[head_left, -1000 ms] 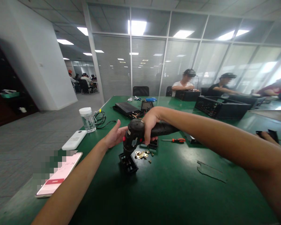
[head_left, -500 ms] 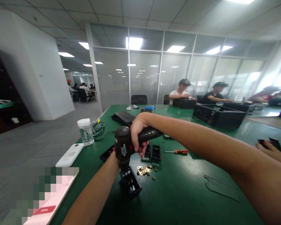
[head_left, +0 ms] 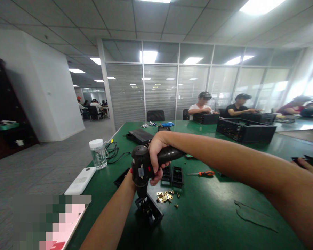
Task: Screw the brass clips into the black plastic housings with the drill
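My right hand (head_left: 158, 149) grips a black cordless drill (head_left: 141, 166) by its handle from above, wrist bent down. The drill points downward, its chuck end over a small black plastic frame (head_left: 151, 211) on the table. Reaching in from the lower left, my left hand (head_left: 131, 173) passes behind the drill. The drill hides most of that hand, and whose curled fingertips show under the handle is unclear. Brass plates and screws (head_left: 165, 197) lie in a loose pile beside the frame. More black frames (head_left: 177, 176) stand behind the pile.
An orange-handled screwdriver (head_left: 206, 173) lies to the right on the green table (head_left: 211, 215). At left are a clear jar (head_left: 98, 156), a white power bank (head_left: 80, 181) and black cables (head_left: 113, 152). Farther back, people work at black cases (head_left: 246, 130). Another person's hand (head_left: 306, 165) shows at the right edge.
The view has tilted upward slightly, so the table things sit lower and a little to the right. My right hand keeps its grip on the drill, still over the black frame.
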